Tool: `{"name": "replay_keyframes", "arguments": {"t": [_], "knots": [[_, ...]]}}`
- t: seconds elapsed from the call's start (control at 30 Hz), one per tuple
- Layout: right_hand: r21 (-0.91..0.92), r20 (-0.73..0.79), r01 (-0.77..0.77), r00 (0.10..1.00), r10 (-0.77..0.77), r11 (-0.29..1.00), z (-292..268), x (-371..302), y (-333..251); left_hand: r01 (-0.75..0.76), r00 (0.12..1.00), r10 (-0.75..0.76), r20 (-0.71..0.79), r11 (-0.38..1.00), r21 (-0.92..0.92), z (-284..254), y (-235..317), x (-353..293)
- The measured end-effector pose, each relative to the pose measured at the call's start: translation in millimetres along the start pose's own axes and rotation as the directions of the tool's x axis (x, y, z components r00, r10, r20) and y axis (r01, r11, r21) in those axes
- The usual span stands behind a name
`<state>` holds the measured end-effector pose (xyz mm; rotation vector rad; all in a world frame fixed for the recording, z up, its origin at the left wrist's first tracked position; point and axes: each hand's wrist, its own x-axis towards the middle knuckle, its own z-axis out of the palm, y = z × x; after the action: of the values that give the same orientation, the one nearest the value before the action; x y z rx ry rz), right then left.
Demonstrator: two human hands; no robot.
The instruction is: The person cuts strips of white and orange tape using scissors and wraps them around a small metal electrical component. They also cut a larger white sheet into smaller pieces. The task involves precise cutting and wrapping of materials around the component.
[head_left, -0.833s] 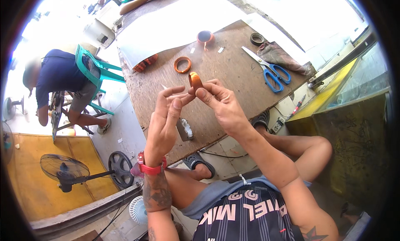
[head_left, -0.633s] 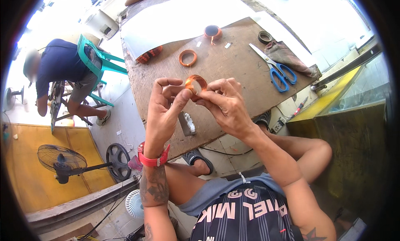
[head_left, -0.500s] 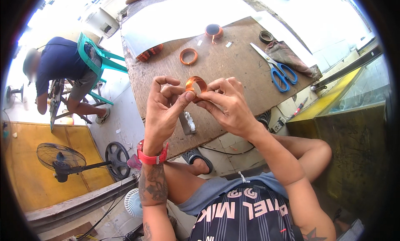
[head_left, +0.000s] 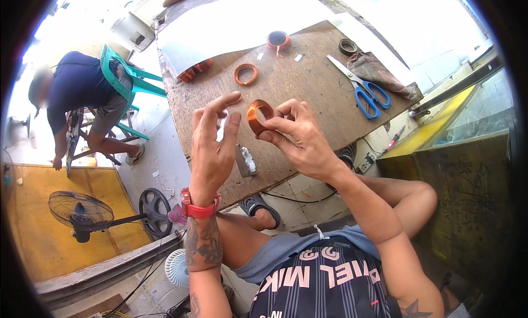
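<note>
A ring-shaped coil of copper wire point(head_left: 255, 123) is held above the near part of the wooden table, pinched at its right side between the thumb and fingers of my right hand point(head_left: 300, 133). My left hand point(head_left: 213, 136) is just left of the coil, apart from it, with fingers raised and spread and nothing in them. Beyond my hands a second copper wire coil point(head_left: 246, 82) lies flat on the wood. Farther back sits a thicker copper coil point(head_left: 279, 41) with a dark centre and a loose wire tail. A small grey block with white material point(head_left: 247, 162) rests below my left hand.
Blue-handled scissors point(head_left: 364, 92), a tape roll point(head_left: 348, 47) and a brown cloth point(head_left: 378, 73) lie at the table's right. A white sheet point(head_left: 231, 23) covers the back. To the left, a person bends over beside a green chair point(head_left: 140, 78); a black fan point(head_left: 82, 210) is nearer.
My left hand has let go of the coil and drawn back to the left, its fingers spreading. My right hand still holds the coil. The person at left has reached lower.
</note>
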<state>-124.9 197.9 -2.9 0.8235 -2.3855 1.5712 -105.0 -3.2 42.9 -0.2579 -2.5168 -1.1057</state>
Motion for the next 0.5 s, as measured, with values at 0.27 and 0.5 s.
{"name": "replay_keyframes", "arguments": {"t": [0.27,0.5], "knots": [[0.232,0.122,-0.125,0.988,0.098,0.965,1.1,-6.3,-10.7,-0.196,0.981,0.190,0.048,0.966,0.167,1.5,-1.8,0.4],[0.130,0.108,-0.059,0.993,0.045,0.990,0.0,-9.0,-9.3,-0.235,0.972,0.230,0.054,0.928,0.287,1.4,-5.4,0.4]]}}
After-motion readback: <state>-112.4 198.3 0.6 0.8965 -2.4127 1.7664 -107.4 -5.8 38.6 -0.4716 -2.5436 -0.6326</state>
